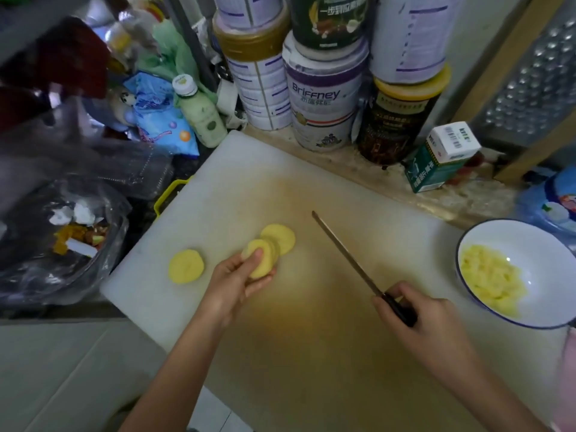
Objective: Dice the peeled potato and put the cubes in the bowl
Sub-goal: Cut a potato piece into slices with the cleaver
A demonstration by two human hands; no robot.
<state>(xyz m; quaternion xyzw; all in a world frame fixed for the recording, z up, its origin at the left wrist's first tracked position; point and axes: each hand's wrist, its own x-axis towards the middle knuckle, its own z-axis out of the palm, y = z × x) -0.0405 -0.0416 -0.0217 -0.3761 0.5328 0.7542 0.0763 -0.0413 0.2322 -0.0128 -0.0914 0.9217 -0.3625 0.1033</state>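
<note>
On the white cutting board (311,307), my left hand (237,285) grips a small stack of yellow potato slices (263,260), thumb on top. One more slice (280,236) leans just behind the stack, and a single round slice (186,265) lies flat to the left. My right hand (417,313) holds the black handle of a long thin knife (343,254), whose blade points up and left over the board, clear of the potato. A white bowl with a blue rim (530,244) at the right holds yellow potato cubes (489,282).
Tall tins (321,98) and a dark jar (396,120) stand behind the board, with a green-and-white carton (442,157) and a metal grater (530,82) at the right. A pale green bottle (199,110) and a plastic bag of scraps (62,238) sit at the left.
</note>
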